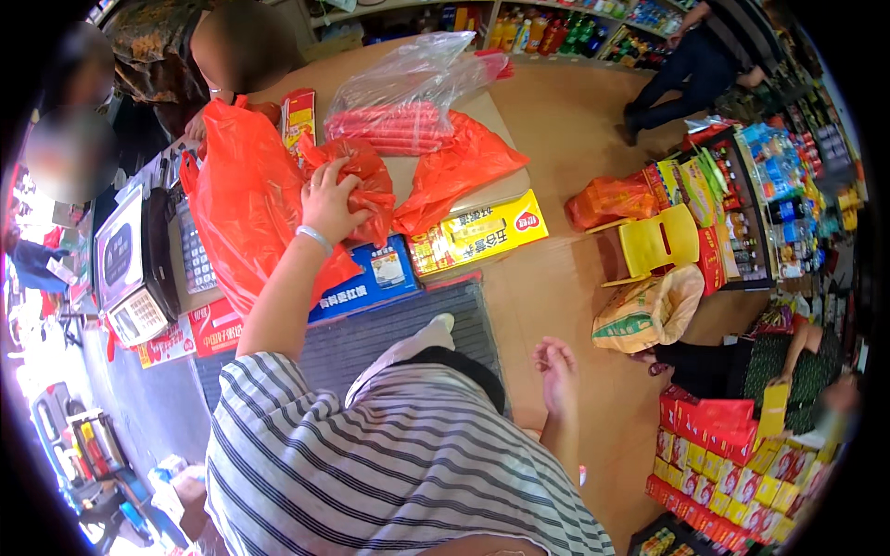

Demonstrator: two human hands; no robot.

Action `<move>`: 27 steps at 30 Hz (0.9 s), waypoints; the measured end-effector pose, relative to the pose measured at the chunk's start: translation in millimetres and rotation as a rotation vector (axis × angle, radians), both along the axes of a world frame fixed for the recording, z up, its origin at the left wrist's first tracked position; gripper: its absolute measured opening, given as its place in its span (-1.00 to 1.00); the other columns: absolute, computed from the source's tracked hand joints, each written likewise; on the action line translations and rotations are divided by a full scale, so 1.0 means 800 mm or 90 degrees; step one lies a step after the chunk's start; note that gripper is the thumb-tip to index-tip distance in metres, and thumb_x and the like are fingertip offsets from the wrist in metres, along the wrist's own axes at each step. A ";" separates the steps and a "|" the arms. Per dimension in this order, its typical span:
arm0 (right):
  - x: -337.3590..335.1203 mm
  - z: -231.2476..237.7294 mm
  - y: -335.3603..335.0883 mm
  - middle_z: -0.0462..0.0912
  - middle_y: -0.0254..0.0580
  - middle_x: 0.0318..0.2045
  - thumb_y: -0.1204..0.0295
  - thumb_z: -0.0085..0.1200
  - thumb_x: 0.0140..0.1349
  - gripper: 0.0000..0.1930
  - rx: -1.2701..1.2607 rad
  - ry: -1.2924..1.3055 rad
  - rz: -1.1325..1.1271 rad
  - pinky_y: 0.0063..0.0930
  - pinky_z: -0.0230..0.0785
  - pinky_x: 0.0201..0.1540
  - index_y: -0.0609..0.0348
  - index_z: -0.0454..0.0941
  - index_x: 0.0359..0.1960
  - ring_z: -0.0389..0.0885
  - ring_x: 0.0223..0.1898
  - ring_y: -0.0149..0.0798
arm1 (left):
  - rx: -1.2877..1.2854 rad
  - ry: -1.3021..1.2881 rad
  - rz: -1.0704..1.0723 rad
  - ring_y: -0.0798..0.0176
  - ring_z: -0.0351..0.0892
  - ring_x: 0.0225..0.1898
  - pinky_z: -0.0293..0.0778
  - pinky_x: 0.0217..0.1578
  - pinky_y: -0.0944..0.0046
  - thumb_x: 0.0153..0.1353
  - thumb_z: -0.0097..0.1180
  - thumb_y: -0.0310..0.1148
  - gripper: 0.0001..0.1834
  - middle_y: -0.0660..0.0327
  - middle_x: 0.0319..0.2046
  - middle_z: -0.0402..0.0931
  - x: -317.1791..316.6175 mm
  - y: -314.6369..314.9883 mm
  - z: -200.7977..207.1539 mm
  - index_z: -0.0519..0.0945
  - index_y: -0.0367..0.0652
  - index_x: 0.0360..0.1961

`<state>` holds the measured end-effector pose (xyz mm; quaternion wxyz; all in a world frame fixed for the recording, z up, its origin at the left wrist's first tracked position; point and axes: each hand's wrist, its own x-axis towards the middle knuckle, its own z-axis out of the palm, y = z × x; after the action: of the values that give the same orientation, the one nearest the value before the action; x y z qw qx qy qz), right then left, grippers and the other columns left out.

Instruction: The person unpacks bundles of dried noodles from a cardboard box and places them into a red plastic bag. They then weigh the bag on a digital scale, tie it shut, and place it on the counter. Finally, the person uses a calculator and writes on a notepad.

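Observation:
My left hand (332, 202), with a bracelet at the wrist, reaches out over the counter. Its bent fingers grip a small, bunched red plastic bag (375, 183). Just left of it stands a large, full red plastic bag (243, 190); what is inside is hidden. To the right lies another red plastic bag (464, 171), partly over a yellow carton (491, 230). Beneath the bags a blue carton (371, 278) shows. My right hand (556, 369) hangs at my side, away from the counter, its fingers loosely curled with nothing visible in them.
Red stick-like goods in a clear plastic bag (394, 120) lie farther back. A boxed item (134, 255) and a keypad (197, 250) are at left. On the right stand a yellow chair (660, 243), a woven sack (649, 310) and stacked cartons (732, 473). Other people are around.

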<state>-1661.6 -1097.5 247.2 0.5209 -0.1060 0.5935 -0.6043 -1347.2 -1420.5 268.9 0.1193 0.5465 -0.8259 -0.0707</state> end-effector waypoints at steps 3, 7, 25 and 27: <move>-0.056 -0.002 -0.027 0.58 -0.30 -0.34 0.38 -0.01 0.24 -0.80 -0.004 -0.022 0.015 -0.65 0.27 -0.29 0.17 0.49 -0.15 0.50 -0.33 -0.47 | 0.051 -0.149 0.063 -0.01 0.08 0.23 0.05 0.13 -0.23 -0.28 0.32 0.00 -0.37 0.20 0.17 0.20 -0.034 0.012 0.044 0.51 0.04 -0.10; -0.131 -0.010 -0.064 0.57 -0.30 -0.33 0.38 -0.02 0.24 -0.79 0.001 -0.052 0.077 -0.65 0.27 -0.29 0.17 0.49 -0.15 0.50 -0.33 -0.47 | -0.006 -0.144 0.061 -0.01 0.11 0.22 0.08 0.14 -0.14 -0.23 0.30 0.03 -0.31 0.13 0.14 0.23 -0.118 0.018 0.065 0.46 0.00 -0.02; -0.547 -0.021 -0.227 0.57 -0.33 -0.34 0.39 -0.05 0.25 -0.81 0.031 -0.030 0.194 -0.63 0.29 -0.35 0.10 0.48 -0.13 0.51 -0.35 -0.45 | 0.046 0.072 0.268 0.00 0.45 -0.14 0.38 -0.09 0.15 -0.14 0.08 -0.46 -0.65 0.08 -0.22 0.42 -0.345 -0.008 -0.055 0.56 -0.08 -0.21; -0.551 -0.022 -0.277 0.57 -0.33 -0.35 0.38 -0.04 0.24 -0.81 0.042 -0.041 0.278 -0.63 0.29 -0.34 0.10 0.47 -0.13 0.51 -0.35 -0.45 | 0.143 0.065 0.342 -0.03 0.44 -0.11 0.38 -0.08 0.15 -0.13 0.10 -0.42 -0.60 0.03 -0.20 0.41 -0.351 -0.007 -0.050 0.51 -0.08 -0.15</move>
<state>-2102.0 -1318.9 229.4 0.6615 -0.1958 0.5588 -0.4603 -1627.9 -1426.3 228.7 0.1136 0.7509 -0.6319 -0.1548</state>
